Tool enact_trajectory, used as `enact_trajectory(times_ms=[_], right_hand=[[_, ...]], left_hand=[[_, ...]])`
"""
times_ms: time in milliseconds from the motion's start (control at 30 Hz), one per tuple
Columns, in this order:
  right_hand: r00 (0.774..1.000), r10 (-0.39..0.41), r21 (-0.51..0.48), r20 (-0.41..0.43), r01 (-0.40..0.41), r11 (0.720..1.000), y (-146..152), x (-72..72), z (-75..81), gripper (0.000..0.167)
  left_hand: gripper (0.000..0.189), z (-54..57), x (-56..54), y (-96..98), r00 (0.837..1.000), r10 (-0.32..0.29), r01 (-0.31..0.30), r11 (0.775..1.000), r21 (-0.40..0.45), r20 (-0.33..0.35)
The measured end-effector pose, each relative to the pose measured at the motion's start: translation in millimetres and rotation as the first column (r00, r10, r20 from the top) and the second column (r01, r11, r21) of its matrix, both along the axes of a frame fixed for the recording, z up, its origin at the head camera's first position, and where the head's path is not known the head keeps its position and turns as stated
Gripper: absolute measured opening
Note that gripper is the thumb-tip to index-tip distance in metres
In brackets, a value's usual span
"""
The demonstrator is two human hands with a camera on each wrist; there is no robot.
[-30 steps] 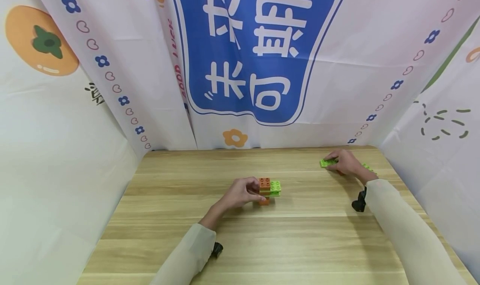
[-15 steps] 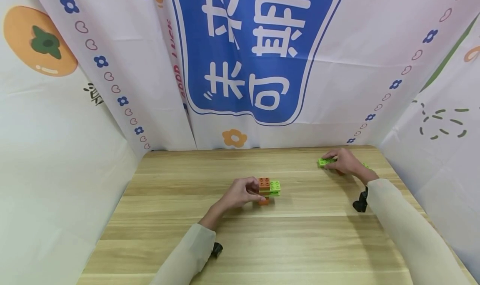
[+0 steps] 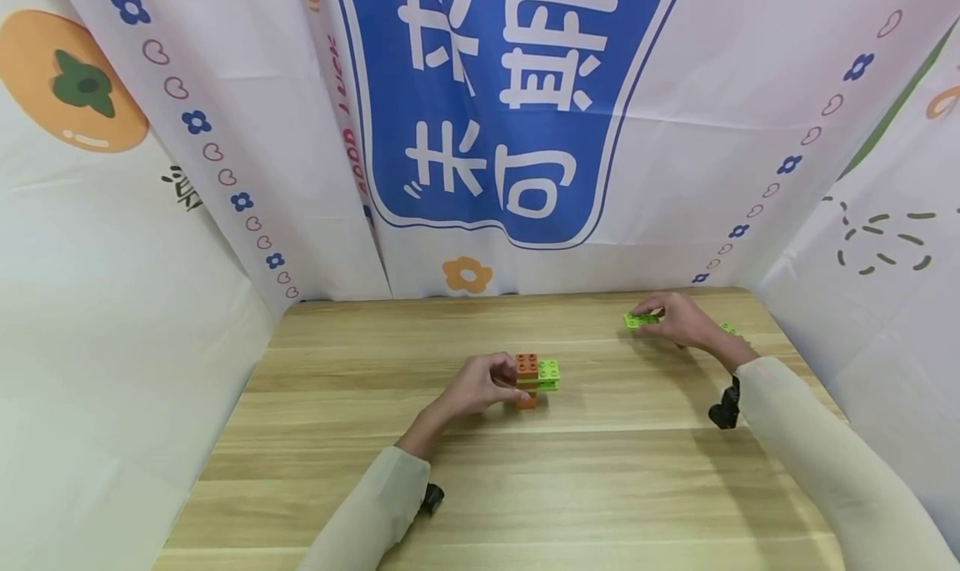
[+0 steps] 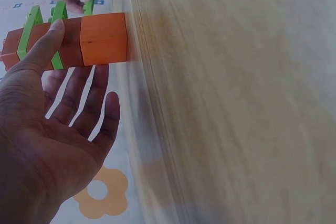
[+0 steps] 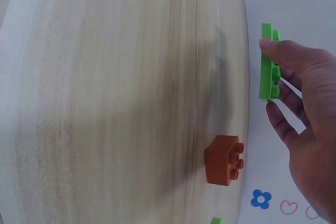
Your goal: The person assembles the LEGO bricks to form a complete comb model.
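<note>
Near the middle of the table stands a stack of toy building bricks (image 3: 527, 366), orange and brown-orange blocks with two thin green plates between them that jut out to the right. My left hand (image 3: 474, 385) holds this stack between thumb and fingers; in the left wrist view the thumb lies along its side and its orange bottom block (image 4: 104, 39) meets the table. Towards the back right, my right hand (image 3: 678, 319) pinches a thin green building plate (image 5: 266, 66) by its edges. That plate is off the table in the right wrist view, its studs facing the palm.
A loose orange-brown brick (image 5: 222, 160) stands on the table beneath the right hand. Another green piece (image 3: 727, 328) lies behind the right wrist, partly covered. Printed cloth (image 3: 330, 258) hangs along the table's back edge and both sides.
My right hand has lifted the green plate off the table and shifted slightly left with it. The left hand and the stack have stayed in place.
</note>
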State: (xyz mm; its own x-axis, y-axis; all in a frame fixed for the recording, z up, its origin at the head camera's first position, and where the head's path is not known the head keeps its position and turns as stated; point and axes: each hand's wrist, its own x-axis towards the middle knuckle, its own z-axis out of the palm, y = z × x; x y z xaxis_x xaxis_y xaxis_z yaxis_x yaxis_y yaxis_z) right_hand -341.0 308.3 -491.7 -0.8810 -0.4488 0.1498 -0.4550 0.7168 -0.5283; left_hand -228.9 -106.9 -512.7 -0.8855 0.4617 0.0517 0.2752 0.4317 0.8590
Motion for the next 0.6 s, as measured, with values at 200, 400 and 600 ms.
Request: enact_trajectory(times_ms=[200, 400, 600], right_hand=[[0.999, 0.037, 0.006, -0.011, -0.037, 0.999, -7.1, 4.7, 8.6, 0.032], [0.998, 0.063, -0.004, -0.022, -0.063, 0.998, -17.3, 10.8, 15.9, 0.032], [0.990, 0.113, -0.008, -0.083, -0.114, 0.994, -29.2, 17.8, 24.0, 0.033]], left_hand=[[0.029, 1.1, -0.5, -0.3, 1.000, -0.002, 0.002, 1.000, -0.004, -0.005], [0.029, 1.6, -0.8, 0.1, 1.000, 0.000, 0.000, 1.000, -0.006, -0.005], [0.029, 1.4, 0.3, 0.4, 1.000, 0.002, -0.002, 1.000, -0.003, -0.002]])
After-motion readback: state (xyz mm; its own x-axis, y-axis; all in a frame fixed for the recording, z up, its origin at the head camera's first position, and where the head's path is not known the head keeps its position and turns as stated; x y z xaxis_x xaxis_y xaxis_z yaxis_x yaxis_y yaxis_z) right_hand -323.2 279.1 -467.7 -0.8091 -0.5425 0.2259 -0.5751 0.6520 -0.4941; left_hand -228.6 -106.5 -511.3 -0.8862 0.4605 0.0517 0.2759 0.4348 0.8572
